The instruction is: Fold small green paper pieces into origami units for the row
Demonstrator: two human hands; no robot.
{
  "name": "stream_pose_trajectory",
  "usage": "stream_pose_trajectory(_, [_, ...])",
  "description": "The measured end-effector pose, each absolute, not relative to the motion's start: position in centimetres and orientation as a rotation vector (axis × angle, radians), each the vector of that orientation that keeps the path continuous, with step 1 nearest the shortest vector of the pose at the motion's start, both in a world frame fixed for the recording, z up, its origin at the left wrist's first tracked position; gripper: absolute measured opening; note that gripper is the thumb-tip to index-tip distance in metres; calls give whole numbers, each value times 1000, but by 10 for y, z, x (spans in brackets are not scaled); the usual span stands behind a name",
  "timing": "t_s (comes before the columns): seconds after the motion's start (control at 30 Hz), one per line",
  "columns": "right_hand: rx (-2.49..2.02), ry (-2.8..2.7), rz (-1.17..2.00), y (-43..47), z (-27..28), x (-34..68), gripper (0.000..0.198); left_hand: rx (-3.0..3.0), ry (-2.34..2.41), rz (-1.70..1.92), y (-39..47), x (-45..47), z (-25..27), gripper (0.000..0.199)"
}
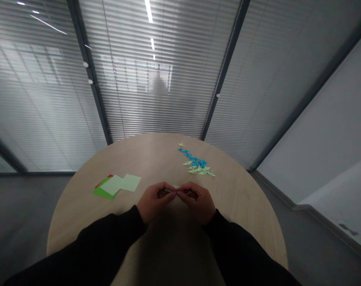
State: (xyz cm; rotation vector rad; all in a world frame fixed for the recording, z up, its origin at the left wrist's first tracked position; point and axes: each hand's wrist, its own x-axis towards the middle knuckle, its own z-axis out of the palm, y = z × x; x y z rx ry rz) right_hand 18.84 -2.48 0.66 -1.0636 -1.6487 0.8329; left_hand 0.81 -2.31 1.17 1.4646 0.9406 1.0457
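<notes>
My left hand (157, 200) and my right hand (198, 200) meet over the near middle of the round table, fingertips almost touching. Both pinch a small piece of pale green paper (176, 186), most of which the fingers hide. How it is folded I cannot make out. Left of my hands lie two pale green paper squares (130, 182), overlapping. Under them are a brighter green sheet (104, 193) and a sliver of red paper (110, 176). Beyond my right hand, folded pale green paper figures (202, 171) are grouped with several blue ones (199, 163).
The round wooden table (156, 151) fills the lower middle, its far edge near the glass partition with blinds (156, 115). A single yellow folded paper figure (181, 144) lies at the far end of the row. A white wall (326, 151) rises on the right.
</notes>
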Motion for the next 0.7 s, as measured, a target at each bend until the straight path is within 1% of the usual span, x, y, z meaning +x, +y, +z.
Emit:
stream_pose_trajectory(0.37, [-950, -1768, 547, -32, 17, 186, 5, 1433, 842, 1095, -23, 10, 9, 28])
stream_pose_trajectory(0.7, [-907, -1772, 382, -33, 20, 187, 6, 1454, 846, 1182, -26, 12, 10, 28])
